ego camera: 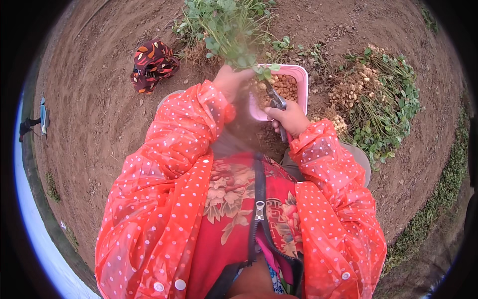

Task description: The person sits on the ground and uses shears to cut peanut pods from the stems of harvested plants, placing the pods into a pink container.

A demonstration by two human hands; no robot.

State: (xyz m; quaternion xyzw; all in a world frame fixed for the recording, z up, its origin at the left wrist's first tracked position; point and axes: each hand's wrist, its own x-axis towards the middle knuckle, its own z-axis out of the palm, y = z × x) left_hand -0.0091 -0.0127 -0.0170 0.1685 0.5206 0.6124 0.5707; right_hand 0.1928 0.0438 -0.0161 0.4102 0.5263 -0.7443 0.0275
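My left hand (pixel 233 83) is closed around the stems of a bunch of peanut plants (pixel 233 41), whose leaves point away from me. In my right hand (pixel 291 117) are metal pruning shears (pixel 275 98), their blades reaching toward the root end of the bunch. Beneath the blades stands a pink plastic basin (pixel 303 80) holding many loose peanuts (pixel 285 86). The root end near my left hand is blurred, and leaves partly cover the basin's far left rim. Whether the blades touch a stem I cannot tell.
A heap of peanut plants (pixel 388 108) with pods attached lies to the right. More plants (pixel 194 54) lie beyond my left hand on bare soil (pixel 93 112). A dark patterned cloth item (pixel 154 66) sits at the left. Far left is a blurry person (pixel 28 127) beside a blue object (pixel 44 116).
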